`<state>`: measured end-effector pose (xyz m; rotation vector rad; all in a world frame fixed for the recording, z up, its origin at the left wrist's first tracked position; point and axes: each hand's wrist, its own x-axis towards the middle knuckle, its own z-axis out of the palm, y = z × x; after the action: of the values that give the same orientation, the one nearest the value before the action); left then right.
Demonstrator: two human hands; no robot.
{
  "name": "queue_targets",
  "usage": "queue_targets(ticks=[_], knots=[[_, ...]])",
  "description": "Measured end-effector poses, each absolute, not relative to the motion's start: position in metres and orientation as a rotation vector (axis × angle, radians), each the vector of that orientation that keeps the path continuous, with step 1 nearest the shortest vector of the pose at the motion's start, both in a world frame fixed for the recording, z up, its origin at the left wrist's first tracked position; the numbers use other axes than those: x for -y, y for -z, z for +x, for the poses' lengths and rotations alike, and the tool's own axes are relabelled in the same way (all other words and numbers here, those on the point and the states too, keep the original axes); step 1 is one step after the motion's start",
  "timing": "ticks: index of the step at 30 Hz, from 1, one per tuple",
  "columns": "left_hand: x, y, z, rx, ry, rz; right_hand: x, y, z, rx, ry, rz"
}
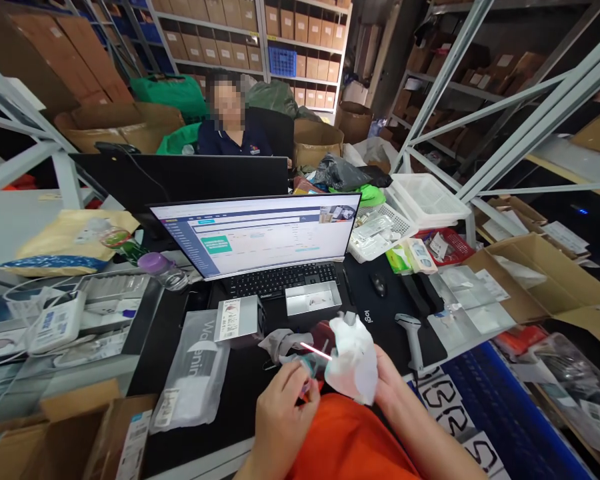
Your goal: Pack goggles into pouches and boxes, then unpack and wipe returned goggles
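My left hand [286, 405] is closed in front of my orange top, its fingers curled round something small with a bit of teal, mostly hidden. My right hand [383, 379] holds a crumpled white bag [354, 360], which hides most of its fingers. A thin, bright pinkish line [316, 350] runs between the bag and a grey crumpled bag [284, 343] on the desk. Just beyond lie an open white box [313, 298] and a grey box with a label [237, 319]. A translucent printed pouch [193, 370] lies left of my left hand.
A monitor [265, 233] and keyboard [280, 280] stand ahead, with a mouse [379, 285] and barcode scanner [410, 337] to the right. A purple-lidded bottle [163, 270] is at left. An open carton [540, 280] is at right. A person [235, 137] sits behind the monitors.
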<state>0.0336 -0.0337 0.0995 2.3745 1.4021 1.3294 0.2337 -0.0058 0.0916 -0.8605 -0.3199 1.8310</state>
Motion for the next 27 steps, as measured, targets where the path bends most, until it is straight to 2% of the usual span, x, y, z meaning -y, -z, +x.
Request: queue_targets(ticks=[8, 13, 15, 21, 27], knots=[[0.022, -0.103, 0.027, -1.533, -1.527, 2.448, -0.002, -0.055, 0.309, 0.356, -1.509, -1.094], [0.021, -0.109, 0.031, -1.491, -1.542, 2.530, 0.003, -0.044, 0.311, 0.351, -1.400, -1.122], [0.022, -0.111, 0.032, -1.492, -1.522, 2.549, 0.008, -0.051, 0.305, 0.438, -1.246, -1.168], [0.022, -0.111, 0.037, -1.447, -1.364, 2.648, 0.017, -0.099, 0.270, 1.244, -0.431, -1.298], [0.024, -0.109, 0.031, -1.378, -1.404, 2.654, 0.027, -0.112, 0.216, 2.207, -0.160, -0.818]])
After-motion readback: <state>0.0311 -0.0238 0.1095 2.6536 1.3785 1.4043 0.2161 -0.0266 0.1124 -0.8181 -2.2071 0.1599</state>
